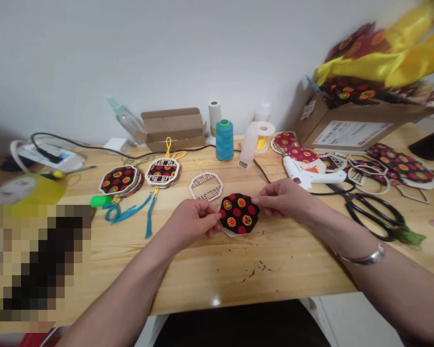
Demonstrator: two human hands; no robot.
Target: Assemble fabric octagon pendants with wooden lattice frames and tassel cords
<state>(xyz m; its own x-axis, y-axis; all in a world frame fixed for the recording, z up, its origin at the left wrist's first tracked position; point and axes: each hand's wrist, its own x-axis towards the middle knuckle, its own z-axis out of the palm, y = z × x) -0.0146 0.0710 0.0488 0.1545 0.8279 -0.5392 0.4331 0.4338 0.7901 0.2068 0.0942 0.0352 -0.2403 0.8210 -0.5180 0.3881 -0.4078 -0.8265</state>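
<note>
Between my two hands is a black fabric piece [240, 214] with red dots and orange flowers, its outline roughly octagonal. A pale edge shows beneath it at the lower left. My left hand [198, 218] pinches its left edge, and my right hand [280, 200] pinches its upper right edge. Just behind the fabric lies a cut-out wooden lattice frame [202, 186]. Farther left are a finished-looking lattice pendant [162, 172] with a yellow loop and blue tassel, and a stack of fabric-covered pieces [118, 181].
A white glue gun [313, 176] and black-handled scissors [376, 217] lie to the right. Behind stand a blue thread spool [224, 140], a plastic bottle [249, 145] and a small cardboard box [177, 129]. A big carton [347, 123] holds fabrics. Dark scraps [253, 272] dot the table.
</note>
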